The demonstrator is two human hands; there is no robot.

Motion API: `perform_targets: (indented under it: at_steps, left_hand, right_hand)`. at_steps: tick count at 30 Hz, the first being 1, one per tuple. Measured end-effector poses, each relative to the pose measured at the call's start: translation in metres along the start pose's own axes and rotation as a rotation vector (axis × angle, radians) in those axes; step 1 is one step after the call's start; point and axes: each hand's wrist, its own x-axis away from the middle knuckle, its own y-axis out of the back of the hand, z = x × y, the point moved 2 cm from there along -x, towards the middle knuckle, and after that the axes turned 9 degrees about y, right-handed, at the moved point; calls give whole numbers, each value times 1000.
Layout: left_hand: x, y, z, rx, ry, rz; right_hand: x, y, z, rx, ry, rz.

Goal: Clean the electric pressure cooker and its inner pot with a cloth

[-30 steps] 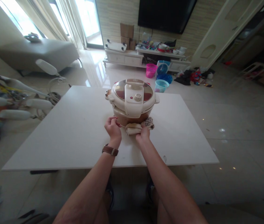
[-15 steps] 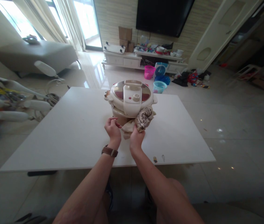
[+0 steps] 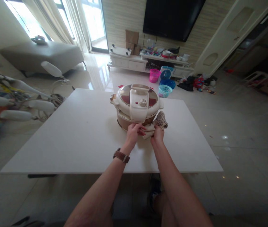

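Observation:
A cream and brown electric cooker (image 3: 138,108) with a domed lid, a top handle and a front knob stands on the white table (image 3: 86,142). Against its lower right front is a beige cloth (image 3: 160,120) with a brown pattern, bunched up. My right hand (image 3: 158,134) is closed around the near side of this cloth. My left hand (image 3: 134,133), with a brown-strapped watch (image 3: 121,155) on the wrist, has its fingers bent at the cloth's left end, close to the cooker's front. Its fingertips are partly hidden.
Beyond the table are a turquoise basket (image 3: 164,90), a pink basket (image 3: 154,75) and a white TV cabinet (image 3: 122,63) with clutter on top. A lamp-like fixture with white shades (image 3: 41,105) stands left of the table. Bags (image 3: 188,83) lie on the floor at the right.
Both hands and the cloth have shifted right along the cooker's front. My left hand has come closer to the right one. The view has shifted slightly, and the table stickers are covered by my right arm.

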Motion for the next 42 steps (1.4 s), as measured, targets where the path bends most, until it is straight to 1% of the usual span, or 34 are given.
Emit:
perform_targets:
  at_steps: [2,4,6,8,11,13,15,18,20,23,25,26,28,29,30,31,32,34,35,36,38,42]
  left_hand:
    - [0,-8,3,41,34,33]
    - [0,-12,4,71,29,6]
    - [0,-13,5,87,11,-23]
    - [-1,-12,5,97,-3,-35]
    - [0,-4,5,86,-12,-43]
    - [3,7,2,85,-18,-69]
    - [7,23,-5,115,-37,-103]
    - [13,54,-26,214,-101,-175]
    - [14,77,-44,278,-143,-242]
    - [11,106,-67,327,-151,-352]
    - [12,116,-70,333,-156,-467]
    - [14,117,-67,325,-161,-533]
    - [22,109,-54,277,-166,-639]
    - [27,101,-44,238,-158,-662]
    - [32,90,-35,191,-151,-635]
    - [37,77,-25,139,-130,-568]
    - [41,64,-17,82,-96,-457]
    - [46,37,-4,0,16,-201]
    - [47,27,1,-15,66,-111]
    - [46,18,3,-18,98,-49]
    - [42,7,6,-11,106,-13]
    - [31,-3,8,6,35,-36]
  right_hand:
    - [-2,1,-1,-16,-11,20]
    - [-3,3,-2,-32,7,25]
    - [-5,6,-3,-45,19,-1]
    - [-9,9,-3,-43,21,-25]
    - [-18,13,-3,-21,43,-10]
    - [-23,15,0,-21,80,-13]
    - [-26,17,4,-33,88,-58]
    - [-23,17,9,-51,25,-106]
    - [-16,15,11,-54,0,-80]
    - [-3,10,14,-46,13,-15]
    - [7,6,14,-57,21,17]
    - [12,4,14,-62,28,32]
    - [19,1,14,-52,57,61]
    - [22,0,14,-37,74,75]
    - [24,-1,14,-20,91,84]
    - [25,-1,14,-7,103,87]
    - [26,-1,14,0,111,86]
    - [26,0,14,-1,112,86]
    - [26,1,14,-5,107,85]
    - [26,2,15,-10,101,83]
    - [25,6,17,-8,93,70]
    - [21,14,22,7,108,37]
